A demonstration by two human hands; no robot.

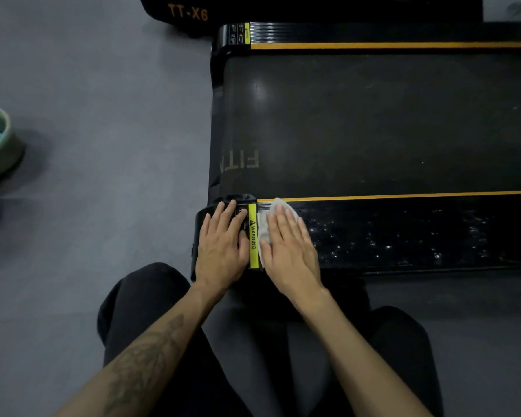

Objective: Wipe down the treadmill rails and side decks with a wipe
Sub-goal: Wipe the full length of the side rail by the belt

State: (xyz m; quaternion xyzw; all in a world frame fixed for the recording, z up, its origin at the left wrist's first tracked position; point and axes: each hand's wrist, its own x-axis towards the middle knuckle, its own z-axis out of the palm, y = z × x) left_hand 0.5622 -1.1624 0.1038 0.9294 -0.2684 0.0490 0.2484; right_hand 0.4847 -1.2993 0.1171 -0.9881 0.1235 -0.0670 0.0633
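A black treadmill lies across the right of the view, its belt [373, 124] edged by two orange stripes. The near side deck [418, 233] is black and speckled with shiny damp spots. My right hand [288, 242] lies flat, fingers straight, pressing a white wipe [265, 225] onto the left end of that deck, just right of a yellow warning label [253, 236]. My left hand [223, 239] rests flat on the black end cap [200, 224] left of the label. The far side deck [403, 33] runs along the top.
Grey floor spreads to the left. A green bowl [0, 145] holding pale wipes sits at the left edge. A black base marked TT-X6 [187, 12] lies at the top. My knees in dark trousers [151, 296] are on the floor below the deck.
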